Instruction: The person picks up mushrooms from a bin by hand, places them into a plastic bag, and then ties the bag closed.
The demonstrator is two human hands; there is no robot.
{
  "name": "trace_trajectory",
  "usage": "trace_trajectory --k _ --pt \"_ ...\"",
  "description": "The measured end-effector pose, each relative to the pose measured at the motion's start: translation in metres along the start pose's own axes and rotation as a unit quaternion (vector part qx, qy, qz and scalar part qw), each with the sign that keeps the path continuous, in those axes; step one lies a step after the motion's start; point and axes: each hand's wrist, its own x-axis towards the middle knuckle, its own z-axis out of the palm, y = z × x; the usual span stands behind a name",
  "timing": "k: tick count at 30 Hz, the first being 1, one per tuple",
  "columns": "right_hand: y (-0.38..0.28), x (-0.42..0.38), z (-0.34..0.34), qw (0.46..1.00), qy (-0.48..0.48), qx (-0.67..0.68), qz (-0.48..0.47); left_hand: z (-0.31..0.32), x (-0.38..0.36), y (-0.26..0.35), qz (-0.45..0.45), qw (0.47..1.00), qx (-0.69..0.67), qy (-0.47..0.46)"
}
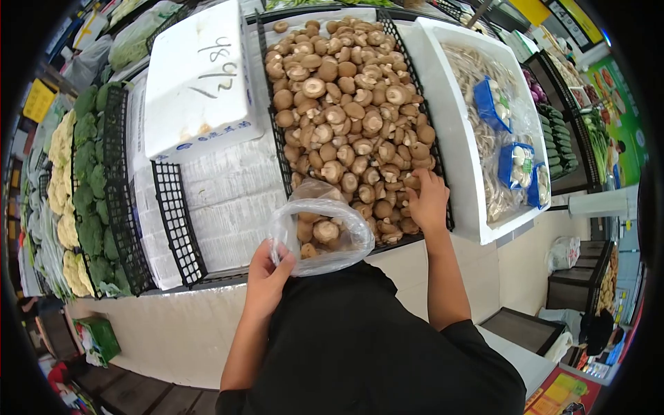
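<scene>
Pale floor (173,332) shows below the produce display. Nearest me, my left grip (266,277) pinches the rim of a clear plastic bag (325,265), apparently to keep its mouth open around the mushrooms inside. My right grip (431,200) is partly curled, touching loose mushrooms (339,114) by the near right corner of their black crate (279,142); whether it holds one, I cannot tell. More mushrooms spread beyond both grips.

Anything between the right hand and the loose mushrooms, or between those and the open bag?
Nothing visible. The right hand is at the mushrooms; the bag, held by the left hand, gapes close by, only its rim to clear.
</scene>
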Motion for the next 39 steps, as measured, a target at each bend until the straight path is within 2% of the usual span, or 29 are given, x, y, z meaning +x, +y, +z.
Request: trace_trajectory --k 3,4,6,8,10,12,15,19,21,27,30,33,39 --pt "-0.009 -0.003 -0.012 1.000 0.012 0.019 0.008 0.000 0.005 -0.002 0.010 1.000 -0.014 -0.020" --pt "-0.020 -0.002 -0.023 0.991 -0.002 0.133 0.027 0.000 0.006 0.001 0.010 1.000 -0.018 -0.022" --pt "-0.048 -0.005 -0.048 0.931 -0.030 0.356 0.073 0.002 0.007 0.004 0.005 1.000 -0.012 -0.022" --pt "-0.083 -0.017 -0.080 0.856 -0.110 0.504 0.002 0.004 0.010 0.006 -0.001 1.000 0.008 -0.022" --pt "-0.114 -0.024 -0.100 0.836 -0.238 0.483 -0.111 0.006 0.012 0.006 0.000 1.000 -0.007 -0.018" --pt "-0.141 -0.026 -0.094 0.837 -0.352 0.376 -0.187 0.006 0.013 0.005 0.008 0.999 -0.026 -0.016" --pt "-0.156 -0.039 -0.041 0.865 -0.319 0.299 -0.246 0.003 0.012 0.005 0.025 0.998 -0.048 -0.012" --pt "-0.173 -0.047 -0.006 0.906 -0.247 0.222 -0.262 0.002 0.011 0.008 0.035 0.998 -0.045 -0.014" --pt "-0.177 -0.042 0.000 0.917 -0.202 0.196 -0.283 0.001 0.012 0.008 0.042 0.998 -0.038 -0.021" --pt "-0.183 -0.019 -0.003 0.939 -0.208 0.137 -0.236 -0.001 0.020 0.019 0.057 0.997 -0.032 -0.028" --pt "-0.176 -0.010 -0.001 0.941 -0.169 0.060 -0.286 -0.001 0.026 0.023 0.046 0.997 -0.048 -0.045" --pt "-0.171 -0.015 -0.007 0.932 -0.141 0.073 -0.326 -0.001 0.029 0.024 0.051 0.996 -0.035 -0.059" --pt "-0.159 -0.015 0.002 0.939 -0.165 0.079 -0.291 -0.001 0.032 0.026 0.051 0.996 -0.022 -0.068"
